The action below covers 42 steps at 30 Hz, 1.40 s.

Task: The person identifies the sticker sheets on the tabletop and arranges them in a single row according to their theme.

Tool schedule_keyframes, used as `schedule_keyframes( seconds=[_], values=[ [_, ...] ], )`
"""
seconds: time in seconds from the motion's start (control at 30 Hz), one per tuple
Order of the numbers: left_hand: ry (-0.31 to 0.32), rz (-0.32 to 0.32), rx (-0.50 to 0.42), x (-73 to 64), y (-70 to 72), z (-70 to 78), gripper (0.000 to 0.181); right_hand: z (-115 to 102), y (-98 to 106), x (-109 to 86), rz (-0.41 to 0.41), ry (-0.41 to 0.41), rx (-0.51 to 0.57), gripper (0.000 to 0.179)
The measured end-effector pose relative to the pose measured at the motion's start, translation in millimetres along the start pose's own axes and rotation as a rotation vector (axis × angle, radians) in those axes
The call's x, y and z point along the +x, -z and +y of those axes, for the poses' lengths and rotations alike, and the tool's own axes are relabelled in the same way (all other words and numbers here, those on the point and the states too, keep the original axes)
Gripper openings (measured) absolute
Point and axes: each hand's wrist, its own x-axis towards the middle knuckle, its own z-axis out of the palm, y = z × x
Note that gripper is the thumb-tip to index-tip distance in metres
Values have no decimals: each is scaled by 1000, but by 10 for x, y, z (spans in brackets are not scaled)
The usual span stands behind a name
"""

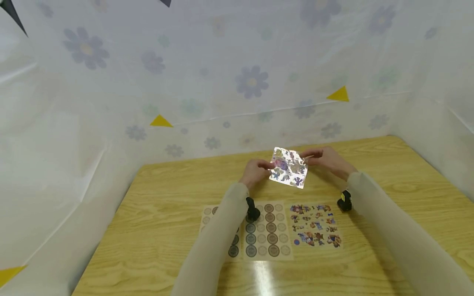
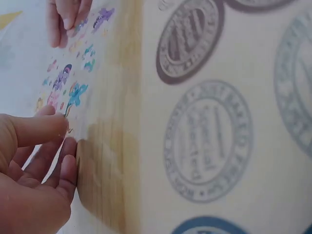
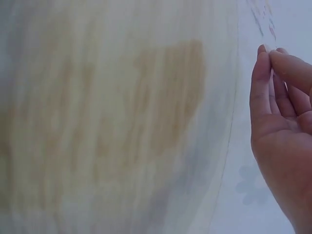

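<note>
A shiny sticker sheet (image 1: 288, 167) with small colourful cartoon figures is held above the far part of the table. My left hand (image 1: 256, 172) pinches its left edge between thumb and fingers. At the opposite edge my right hand (image 1: 331, 160) pinches it near the upper corner. Pony-like figures on the sheet (image 2: 76, 92) show in the left wrist view, between the left hand (image 2: 34, 165) and the other hand's fingertips. The right wrist view catches the sheet only edge-on, at the fingertips of the right hand (image 3: 287, 117).
Nearer me on the wooden table (image 1: 148, 230) lie a sheet of round label stickers (image 1: 261, 238), a similar sheet (image 1: 205, 218) partly covered by my left forearm, and a cartoon sticker sheet (image 1: 314, 226). A flower-patterned curtain (image 1: 207, 82) hangs behind the table.
</note>
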Motion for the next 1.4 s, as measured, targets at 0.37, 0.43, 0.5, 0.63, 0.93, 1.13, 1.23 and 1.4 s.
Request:
schedule_keyframes(
  seconds=[0.37, 0.43, 0.5, 0.63, 0.93, 1.13, 1.23, 1.4],
  values=[
    [59, 69, -161, -67, -44, 34, 27, 1, -7, -21, 4, 31, 19, 39],
    [69, 77, -201, -79, -49, 41, 26, -7, -14, -32, 11, 37, 39, 40],
    [72, 87, -219, -96, -55, 62, 25, -23, -21, -49, 31, 28, 53, 40],
    [78, 94, -289, -154, -65, 130, 23, -50, -25, -94, 68, 18, 43, 40],
    [87, 105, -405, -305, -79, 174, 23, -96, -90, -230, 98, 27, 81, 43],
    [89, 119, -474, -445, -88, 159, 22, -128, -145, -314, 112, 16, 89, 45],
    [82, 125, -496, -507, -98, 163, 21, -143, -174, -351, 126, 15, 95, 45],
    [72, 124, -517, -620, -100, 196, 20, -153, -207, -410, 135, 49, 113, 45]
  ],
)
